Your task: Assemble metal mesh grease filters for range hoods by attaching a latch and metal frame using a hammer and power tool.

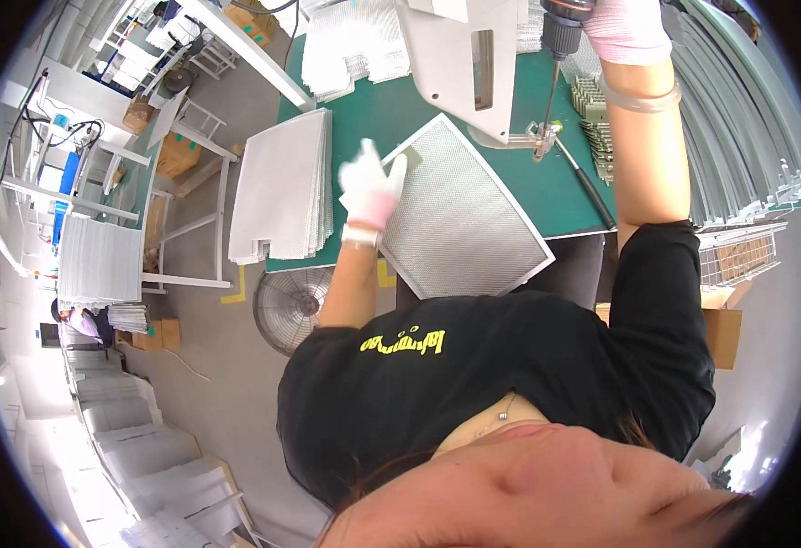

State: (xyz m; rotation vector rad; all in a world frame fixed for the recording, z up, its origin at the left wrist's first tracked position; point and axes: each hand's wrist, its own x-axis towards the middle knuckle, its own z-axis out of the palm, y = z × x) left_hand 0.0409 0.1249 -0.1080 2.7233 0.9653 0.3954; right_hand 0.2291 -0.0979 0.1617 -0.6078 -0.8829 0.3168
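My left hand [370,190], in a white glove, is at the left edge of a framed metal mesh panel [474,215]. Its fingers are apart, and the thumb lies by the panel's edge, next to a small grey plate [413,159]. The panel lies tilted on the green table [547,87], with its near corner over the edge. My gloved right hand [631,32] is closed round a dark power screwdriver [563,32] at the top right. Its long bit points down to a clear guide piece [533,140] on a beige machine [464,68].
Stacked white panels [282,183] stand to the left, and mesh sheets [350,50] lie behind. A screwdriver with a dark handle [588,187] lies near stacked metal brackets [594,128]. Curved grey panels [738,119] crowd the right. A floor fan [295,306] stands below the table.
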